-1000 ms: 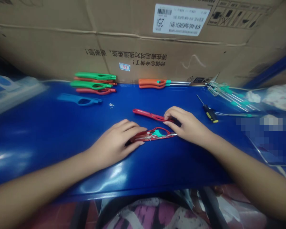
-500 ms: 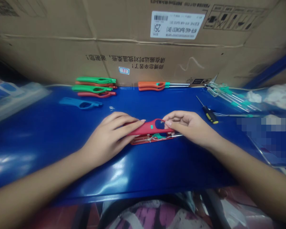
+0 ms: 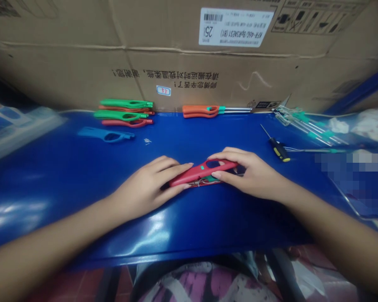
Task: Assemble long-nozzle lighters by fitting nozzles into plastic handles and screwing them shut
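A red lighter casing half point(image 3: 193, 173) lies tilted over a second red half, with a gap along the near side. In that gap show a teal part point(image 3: 211, 179), white wire and some inner metal. My left hand point(image 3: 156, 180) grips the casing's wide left end, thumb at the near edge and fingers on top. At the narrow right end, my right hand point(image 3: 250, 172) pinches the upper half, fingers over its loop and thumb along the near side. The lighter's metal tube is mostly hidden behind my right hand.
Green and red casings point(image 3: 122, 115) and a blue casing point(image 3: 105, 135) lie back left, near small screws point(image 3: 147, 141). Orange lighters point(image 3: 200, 111) rest against the cardboard box point(image 3: 176, 63). To the right are a screwdriver point(image 3: 279, 149) and several metal tubes with teal parts point(image 3: 311, 128).
The upper red half has shifted right and down over the lower one. My right fingers have moved onto its loop end, and my left thumb now presses the near edge.
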Demonstrator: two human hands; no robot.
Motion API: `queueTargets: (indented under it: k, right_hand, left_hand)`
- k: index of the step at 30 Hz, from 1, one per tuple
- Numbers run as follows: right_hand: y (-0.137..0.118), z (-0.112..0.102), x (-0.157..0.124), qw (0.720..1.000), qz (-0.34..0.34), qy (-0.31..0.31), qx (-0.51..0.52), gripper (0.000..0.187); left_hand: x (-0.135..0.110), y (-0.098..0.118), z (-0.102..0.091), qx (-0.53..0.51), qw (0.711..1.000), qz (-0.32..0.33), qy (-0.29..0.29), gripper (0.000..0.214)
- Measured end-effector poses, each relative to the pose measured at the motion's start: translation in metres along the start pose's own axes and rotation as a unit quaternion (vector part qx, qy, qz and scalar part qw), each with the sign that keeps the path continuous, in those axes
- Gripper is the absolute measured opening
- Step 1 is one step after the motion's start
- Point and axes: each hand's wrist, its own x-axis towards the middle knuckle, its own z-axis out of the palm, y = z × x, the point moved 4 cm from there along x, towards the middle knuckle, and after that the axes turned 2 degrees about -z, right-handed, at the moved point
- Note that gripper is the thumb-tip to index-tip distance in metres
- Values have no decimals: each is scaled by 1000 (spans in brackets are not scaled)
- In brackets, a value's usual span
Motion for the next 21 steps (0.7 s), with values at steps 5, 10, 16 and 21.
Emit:
queueTargets:
  k: [5,10,16,21]
  right_hand:
    - [1,-2,1,1000,-24,-7,-9,29]
    - [2,0,1,997,-53,-42,-28,27]
    - [4,6,1,993,-74,-79,-55,26]
    - [9,9,1,990,-70,-96,-70,28]
  left_hand:
    - [0,1,0,-12,1000,-3,-9,41]
    - [1,1,0,-12,1000,1,-20,40]
    - [1,2,2,-2,998,-7,-59,39]
    - [1,2,3,14,997,-8,-79,37]
